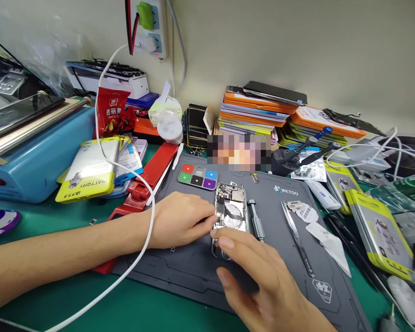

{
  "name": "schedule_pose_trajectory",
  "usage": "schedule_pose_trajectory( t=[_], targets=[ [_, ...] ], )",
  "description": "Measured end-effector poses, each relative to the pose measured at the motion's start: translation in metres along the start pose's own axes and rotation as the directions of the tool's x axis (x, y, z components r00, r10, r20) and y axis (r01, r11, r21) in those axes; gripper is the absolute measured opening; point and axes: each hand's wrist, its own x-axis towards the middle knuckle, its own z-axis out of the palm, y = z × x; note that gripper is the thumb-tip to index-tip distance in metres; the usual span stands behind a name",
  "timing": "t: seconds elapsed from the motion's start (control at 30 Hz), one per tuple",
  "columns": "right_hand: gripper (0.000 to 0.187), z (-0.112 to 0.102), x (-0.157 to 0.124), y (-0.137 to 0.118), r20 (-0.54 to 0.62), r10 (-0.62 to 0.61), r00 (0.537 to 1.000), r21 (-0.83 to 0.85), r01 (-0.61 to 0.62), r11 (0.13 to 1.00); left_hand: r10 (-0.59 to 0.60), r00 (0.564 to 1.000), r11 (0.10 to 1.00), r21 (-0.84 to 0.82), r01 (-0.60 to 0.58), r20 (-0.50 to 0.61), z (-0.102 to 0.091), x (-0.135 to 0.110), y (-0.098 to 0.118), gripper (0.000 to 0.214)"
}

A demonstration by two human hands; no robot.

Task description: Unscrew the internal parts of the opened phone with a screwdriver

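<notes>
An opened smartphone (241,196) lies on a dark grey work mat (200,272), its inner boards, flex cable and a round coil exposed. From the left, my left hand (181,219) grips the phone's side edge with its fingers closed together. My right hand (263,267) is over the phone's lower end, thumb and fingers apart, with nothing between them. Part of the phone's bottom is hidden behind it. A grey screwdriver (256,220) rests just right of the phone. Tweezers (297,240) lie farther right on the mat.
A white cable (151,216) loops across my left forearm. Behind the phone sit a colour-blocked tray (198,177) and a black tool holder (285,161). A red tool (159,163), battery packs (90,170), a blue machine (48,157) and stacked boxes (256,110) surround the mat.
</notes>
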Motion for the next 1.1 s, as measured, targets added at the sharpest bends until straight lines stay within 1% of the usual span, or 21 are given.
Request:
schedule_pose_trajectory(
  t=[0.1, 0.17, 0.2, 0.23, 0.3, 0.37, 0.5, 0.7, 0.93, 1.1],
  targets=[
    [0.067, 0.0002, -0.0021, 0.0043, 0.015, -0.029, 0.999, 0.041, 0.028, 0.999, 0.000, 1.000, 1.000, -0.009, 0.000, 0.004, -0.0009, -0.0003, 0.0004, 0.035],
    [0.067, 0.0001, -0.0031, 0.0053, 0.017, -0.010, 1.000, 0.031, 0.009, 0.999, -0.002, 1.000, 1.000, -0.012, 0.002, 0.007, -0.0009, 0.0000, 0.0004, 0.034],
    [0.065, 0.0000, -0.0034, 0.0051, 0.017, 0.001, 1.000, 0.016, -0.001, 1.000, -0.003, 1.000, 1.000, -0.015, 0.003, 0.009, -0.0007, 0.0001, 0.0003, 0.035],
    [0.062, 0.0000, -0.0034, 0.0043, 0.016, -0.020, 1.000, 0.015, 0.020, 1.000, -0.007, 1.000, 1.000, -0.019, 0.007, 0.013, -0.0004, 0.0003, 0.0001, 0.035],
    [0.060, 0.0000, -0.0029, 0.0024, 0.019, -0.024, 1.000, 0.020, 0.023, 1.000, -0.013, 1.000, 0.999, -0.030, 0.013, 0.017, 0.0003, 0.0002, -0.0003, 0.034],
    [0.057, 0.0002, -0.0019, 0.0009, 0.017, -0.009, 1.000, 0.034, 0.008, 0.999, -0.014, 1.000, 0.999, -0.040, 0.014, 0.009, 0.0011, -0.0002, -0.0007, 0.034],
    [0.055, 0.0002, -0.0002, 0.0013, -0.005, 0.004, 1.000, 0.038, -0.004, 0.999, -0.014, 1.000, 0.998, -0.055, 0.014, 0.005, 0.0018, -0.0014, -0.0002, 0.034],
    [0.054, -0.0004, -0.0025, 0.0006, 0.019, 0.009, 1.000, 0.028, -0.009, 1.000, -0.046, 0.998, 0.998, -0.051, 0.048, 0.036, 0.0003, -0.0011, 0.0017, 0.035],
    [0.050, 0.0002, -0.0041, -0.0008, 0.003, 0.036, 0.999, -0.059, -0.035, 0.998, -0.018, 1.000, 0.998, -0.054, 0.019, 0.011, 0.0010, -0.0009, 0.0004, 0.035],
    [0.050, 0.0000, -0.0019, 0.0011, 0.051, 0.087, 0.995, -0.169, -0.077, 0.983, 0.011, 1.000, 1.000, -0.029, -0.012, -0.025, 0.0038, -0.0020, -0.0011, 0.035]
  ],
)
